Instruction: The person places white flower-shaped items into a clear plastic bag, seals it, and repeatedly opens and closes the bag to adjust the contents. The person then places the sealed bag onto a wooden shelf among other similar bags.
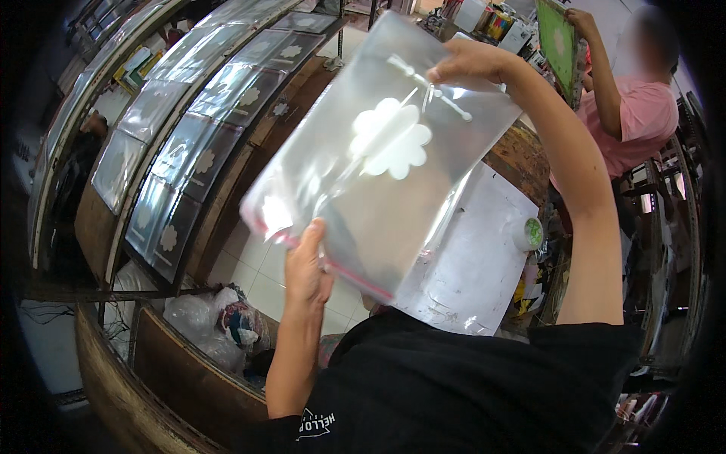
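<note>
Viewing white work board (469, 265) below. Above it, holding up clear plastic bag (393, 208), tilted, possibly several layers. Judging it light, limp, slick, prone to creasing; favouring grips at opposite edges, clear of white flower print (389, 138). Spanning the bag between both hands: gripping upper right edge with right hand (473, 62), curling fingers nearly closed on it; pinching lower left edge with left hand (305, 265), laying thumb across the face. Noting pink strip (359, 280) along lower edge, tape roll (533, 234) at board's right edge.
</note>
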`<action>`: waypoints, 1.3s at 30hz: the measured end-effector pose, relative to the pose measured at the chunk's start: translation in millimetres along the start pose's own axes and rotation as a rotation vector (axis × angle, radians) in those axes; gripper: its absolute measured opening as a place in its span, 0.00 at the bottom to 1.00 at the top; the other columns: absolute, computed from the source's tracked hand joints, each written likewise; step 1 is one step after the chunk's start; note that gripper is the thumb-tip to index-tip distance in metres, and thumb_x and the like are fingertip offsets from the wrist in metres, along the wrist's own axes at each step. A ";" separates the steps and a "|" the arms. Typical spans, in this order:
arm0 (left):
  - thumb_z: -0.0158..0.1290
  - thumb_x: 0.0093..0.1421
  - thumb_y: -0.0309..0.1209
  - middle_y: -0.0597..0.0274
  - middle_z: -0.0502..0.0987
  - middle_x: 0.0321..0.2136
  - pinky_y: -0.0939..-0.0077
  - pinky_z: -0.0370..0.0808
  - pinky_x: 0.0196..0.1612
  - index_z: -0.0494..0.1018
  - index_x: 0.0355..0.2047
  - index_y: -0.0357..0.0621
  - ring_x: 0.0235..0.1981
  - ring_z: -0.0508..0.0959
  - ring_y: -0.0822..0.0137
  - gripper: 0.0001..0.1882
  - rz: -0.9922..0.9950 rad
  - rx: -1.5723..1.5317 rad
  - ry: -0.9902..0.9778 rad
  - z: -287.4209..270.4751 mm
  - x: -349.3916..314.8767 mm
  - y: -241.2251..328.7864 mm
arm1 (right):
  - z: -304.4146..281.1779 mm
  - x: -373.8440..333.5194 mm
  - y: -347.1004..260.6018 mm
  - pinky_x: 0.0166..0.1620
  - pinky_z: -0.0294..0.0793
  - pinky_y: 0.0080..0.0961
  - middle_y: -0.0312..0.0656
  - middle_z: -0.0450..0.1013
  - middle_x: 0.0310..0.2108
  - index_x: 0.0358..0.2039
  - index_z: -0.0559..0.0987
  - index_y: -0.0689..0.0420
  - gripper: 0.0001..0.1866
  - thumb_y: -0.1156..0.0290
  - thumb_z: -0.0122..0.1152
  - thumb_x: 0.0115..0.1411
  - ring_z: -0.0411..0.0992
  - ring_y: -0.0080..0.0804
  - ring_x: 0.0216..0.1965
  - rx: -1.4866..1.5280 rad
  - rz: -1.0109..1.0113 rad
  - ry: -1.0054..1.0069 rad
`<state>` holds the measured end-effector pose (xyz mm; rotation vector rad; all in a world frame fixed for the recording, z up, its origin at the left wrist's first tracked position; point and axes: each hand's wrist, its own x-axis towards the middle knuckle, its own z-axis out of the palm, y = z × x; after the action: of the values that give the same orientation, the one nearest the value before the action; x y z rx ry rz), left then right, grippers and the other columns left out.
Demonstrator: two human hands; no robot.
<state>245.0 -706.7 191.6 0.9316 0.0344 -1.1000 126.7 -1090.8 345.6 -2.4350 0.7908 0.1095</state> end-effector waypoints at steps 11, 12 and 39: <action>0.49 0.65 0.29 0.52 0.73 0.48 0.67 0.73 0.51 0.65 0.52 0.29 0.47 0.75 0.61 0.19 -0.152 -0.093 0.040 81.0 61.0 -76.9 | 14.4 54.3 161.1 0.37 0.72 0.33 0.50 0.76 0.32 0.39 0.78 0.69 0.29 0.52 0.66 0.49 0.74 0.37 0.34 -0.108 0.131 -0.073; 0.48 0.65 0.29 0.51 0.73 0.47 0.67 0.73 0.50 0.65 0.52 0.29 0.46 0.75 0.61 0.18 -0.129 -0.074 0.046 84.6 64.4 -78.6 | 21.4 56.3 168.1 0.36 0.71 0.32 0.48 0.76 0.30 0.38 0.78 0.69 0.29 0.53 0.66 0.49 0.73 0.36 0.33 -0.184 0.106 0.036; 0.53 0.62 0.34 0.58 0.75 0.37 0.72 0.70 0.46 0.73 0.38 0.32 0.39 0.74 0.70 0.13 -0.161 0.013 0.177 74.4 84.8 -109.6 | 60.6 88.2 203.2 0.55 0.67 0.32 0.55 0.67 0.54 0.59 0.64 0.68 0.49 0.54 0.75 0.42 0.68 0.42 0.53 0.241 0.408 -0.215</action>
<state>172.2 -832.6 132.0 1.0503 0.2514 -1.1633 90.6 -1237.8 172.8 -1.9717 1.1190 0.4005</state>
